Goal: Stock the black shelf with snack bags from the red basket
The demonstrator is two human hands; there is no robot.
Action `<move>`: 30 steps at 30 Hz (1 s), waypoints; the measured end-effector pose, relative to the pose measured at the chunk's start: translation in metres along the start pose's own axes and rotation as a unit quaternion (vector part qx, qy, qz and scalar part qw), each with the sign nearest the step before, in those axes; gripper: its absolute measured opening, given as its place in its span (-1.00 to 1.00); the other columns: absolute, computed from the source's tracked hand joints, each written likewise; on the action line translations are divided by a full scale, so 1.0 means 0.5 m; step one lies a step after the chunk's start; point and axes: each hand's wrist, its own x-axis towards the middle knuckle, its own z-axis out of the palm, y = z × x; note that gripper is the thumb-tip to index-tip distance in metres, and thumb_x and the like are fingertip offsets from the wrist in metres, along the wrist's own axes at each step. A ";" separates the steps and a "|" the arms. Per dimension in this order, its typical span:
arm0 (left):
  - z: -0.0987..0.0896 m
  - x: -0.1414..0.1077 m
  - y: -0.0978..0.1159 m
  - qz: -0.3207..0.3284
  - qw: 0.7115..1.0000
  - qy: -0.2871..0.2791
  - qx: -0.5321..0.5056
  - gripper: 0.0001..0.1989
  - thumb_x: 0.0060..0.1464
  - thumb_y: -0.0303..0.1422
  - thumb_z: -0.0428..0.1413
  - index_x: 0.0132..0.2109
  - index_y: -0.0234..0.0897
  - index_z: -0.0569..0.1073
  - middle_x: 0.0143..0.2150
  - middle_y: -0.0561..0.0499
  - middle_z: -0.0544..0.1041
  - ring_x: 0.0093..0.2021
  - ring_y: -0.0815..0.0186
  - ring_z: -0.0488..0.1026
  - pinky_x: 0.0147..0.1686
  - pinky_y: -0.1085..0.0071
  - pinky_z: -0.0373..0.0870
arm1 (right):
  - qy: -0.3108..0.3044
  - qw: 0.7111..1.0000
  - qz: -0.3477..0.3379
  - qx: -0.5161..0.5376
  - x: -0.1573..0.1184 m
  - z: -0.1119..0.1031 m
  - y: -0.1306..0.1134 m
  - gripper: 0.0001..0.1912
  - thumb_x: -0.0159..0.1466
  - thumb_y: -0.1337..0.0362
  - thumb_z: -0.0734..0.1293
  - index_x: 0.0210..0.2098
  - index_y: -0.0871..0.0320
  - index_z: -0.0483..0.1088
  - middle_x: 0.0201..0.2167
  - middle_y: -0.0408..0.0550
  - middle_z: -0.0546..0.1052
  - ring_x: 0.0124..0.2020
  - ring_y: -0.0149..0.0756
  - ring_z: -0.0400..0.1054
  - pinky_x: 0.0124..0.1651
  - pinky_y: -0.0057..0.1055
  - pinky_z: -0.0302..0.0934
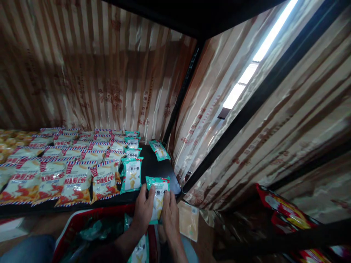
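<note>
A: I'm on the head feed. Where do you have the packet (159,205)?

B: Above the far right corner of the crate (109,211), front towards me. The left hand (144,206) grips one side and the right hand (170,212) the other, so my two hands are apart with the packet clamped between them, thumbs on its front

A: Can you read it?

B: 鱼小虾 in dark print, with the left thumb beside the start of the line. There's a teal top and a yellow snack picture below. I can't tell whether it touches the shelf (159,170)

A: Any more like it?

B: A teal row (132,174) on the shelf beyond the crate, labelled 小鱼小虾, and a loose one (159,150) farther beyond the crate and to its right, lying tilted. Inside the crate I see another teal packet (139,252), its writing partly behind my left forearm

A: And the red-lettered bags (75,182)?

B: Beyond the crate and to its left, in rows on the shelf, with striped edges. I read 爱上虾 at the end of the name; the start is too blurred for me

A: Right of the crate?

B: A tan box (188,221) just beside it with a small label I can't read, then red and yellow packs (287,212) well apart from it, their writing blurred too
</note>
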 end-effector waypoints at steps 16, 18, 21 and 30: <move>0.080 0.179 0.072 -0.027 0.995 0.031 0.088 -0.57 0.16 -0.16 -0.17 0.03 -0.31 0.32 -0.06 -0.21 0.50 -0.05 0.14 0.44 -0.06 0.29 0.29 | 0.019 0.994 -0.100 0.041 0.150 0.031 0.002 -0.36 0.22 0.01 0.22 0.20 0.22 0.13 0.07 0.17 0.41 0.05 -0.09 0.33 0.04 -0.19 0.23; 0.089 0.190 0.070 -0.016 0.995 0.034 0.090 -0.51 0.16 -0.21 -0.15 0.17 -0.35 0.21 0.14 -0.26 0.38 0.15 0.12 0.31 0.08 0.26 0.20 | 0.031 0.993 -0.102 0.048 0.173 0.038 0.000 -0.40 0.21 0.03 0.23 0.14 0.21 0.18 0.00 0.14 0.46 0.00 -0.11 0.37 0.00 -0.21 0.25; 0.102 0.198 0.066 0.020 0.992 0.040 0.115 -0.45 0.12 -0.27 -0.10 0.24 -0.38 0.14 0.29 -0.27 0.18 0.31 0.11 0.07 0.22 0.23 0.03 | 0.025 0.993 -0.102 0.062 0.205 0.049 -0.004 -0.46 0.20 0.05 0.23 0.10 0.18 0.21 -0.06 0.10 0.49 -0.06 -0.15 0.39 -0.04 -0.26 0.26; 0.138 0.240 0.040 0.029 0.970 0.100 0.218 -0.50 0.14 -0.28 -0.08 0.22 -0.23 0.24 0.34 -0.18 0.10 0.36 0.02 -0.12 0.25 0.07 -0.11 | -0.004 0.994 -0.097 0.051 0.307 0.122 0.023 -0.51 0.19 0.13 0.19 0.09 0.15 0.23 -0.19 0.01 0.54 -0.19 -0.16 0.44 -0.14 -0.29 0.30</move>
